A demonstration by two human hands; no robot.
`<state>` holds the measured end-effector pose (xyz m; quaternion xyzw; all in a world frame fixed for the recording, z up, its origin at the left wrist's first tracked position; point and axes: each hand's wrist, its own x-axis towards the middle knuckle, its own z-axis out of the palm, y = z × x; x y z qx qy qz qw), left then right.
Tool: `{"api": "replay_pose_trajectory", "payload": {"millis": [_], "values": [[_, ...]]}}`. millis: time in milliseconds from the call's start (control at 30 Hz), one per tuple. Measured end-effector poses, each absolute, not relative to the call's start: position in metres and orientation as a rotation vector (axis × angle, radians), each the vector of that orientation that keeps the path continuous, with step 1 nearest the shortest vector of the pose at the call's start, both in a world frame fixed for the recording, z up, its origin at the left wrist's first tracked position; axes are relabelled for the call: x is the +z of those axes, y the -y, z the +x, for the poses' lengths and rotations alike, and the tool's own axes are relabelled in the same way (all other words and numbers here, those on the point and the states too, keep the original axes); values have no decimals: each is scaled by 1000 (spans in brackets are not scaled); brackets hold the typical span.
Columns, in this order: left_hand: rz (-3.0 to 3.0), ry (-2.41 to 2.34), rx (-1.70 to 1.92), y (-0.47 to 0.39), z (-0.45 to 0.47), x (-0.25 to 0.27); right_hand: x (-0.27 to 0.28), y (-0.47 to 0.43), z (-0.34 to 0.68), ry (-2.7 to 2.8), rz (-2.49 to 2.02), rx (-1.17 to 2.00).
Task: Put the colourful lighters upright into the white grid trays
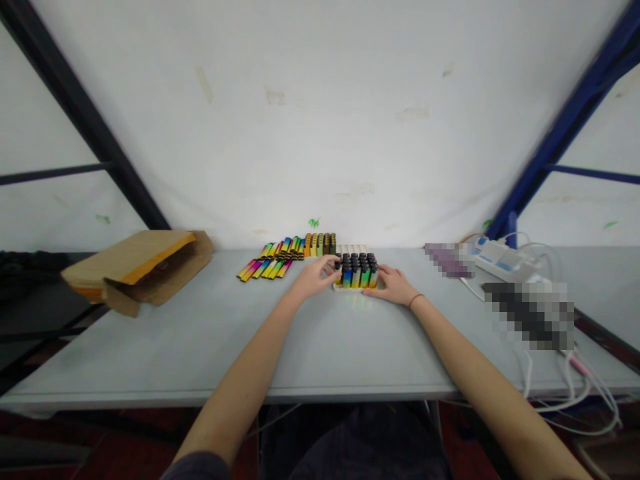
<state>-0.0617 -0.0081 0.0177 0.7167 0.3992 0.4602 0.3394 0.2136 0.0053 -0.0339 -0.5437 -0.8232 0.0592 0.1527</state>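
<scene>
A block of lighters stands upright in a white tray, black tops up and shiny rainbow bodies below. My left hand is at the block's left side, fingers curled against its upper left edge. On the right side, my right hand grips the tray with its thumb at the front lower corner and its fingers along the side. Behind the block, part of another white tray shows. To the left lie several rainbow lighter sleeves, with more piled behind. Next to them stand upright gold-topped pieces.
An open brown cardboard package lies on the left of the grey table. On the right are a purple item, a white power strip, a blurred dark object and loose white cables. A wall rises behind.
</scene>
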Motion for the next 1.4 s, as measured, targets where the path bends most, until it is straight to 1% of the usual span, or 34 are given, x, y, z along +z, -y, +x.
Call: {"api": "replay_pose_trajectory", "payload": {"millis": [133,233,267,333,400,467,533,800,867,933,1067,1133,1267,1400], "values": [[2003,-1195,1248,5,-68,20,-33,-5,213,2357,-1577,167],[2104,-1619,1228,-1,-82,19,-32,-4,213,2362,-1579,176],[2137,-1795,1172,-2,-87,17,-31,-4,213,2362,-1578,178],[2158,-2097,948,-4,-98,13,-31,-3,213,2360,-1573,179],[2128,-2247,659,-5,-104,7,-32,-4,213,2355,-1572,173],[2129,-2277,456,-4,-106,3,-32,-4,214,2353,-1581,166],[2180,-2250,405,-4,-103,-1,-33,-4,214,2356,-1592,161],[2224,-2224,475,-14,-97,-12,-32,-5,214,2362,-1589,173],[2227,-2180,538,-16,-99,-14,-32,-4,214,2363,-1595,176],[2157,-2099,697,-17,-99,-14,-32,-4,214,2362,-1595,172],[1646,-1751,1193,-20,-93,-6,-32,-5,214,2362,-1581,161],[1304,-1549,1311,-20,-87,0,-32,-5,214,2363,-1575,156],[855,-1225,1228,-12,-75,15,-32,-4,213,2358,-1567,149],[708,-994,1111,-2,-67,24,-32,-4,213,2363,-1577,152]]}}
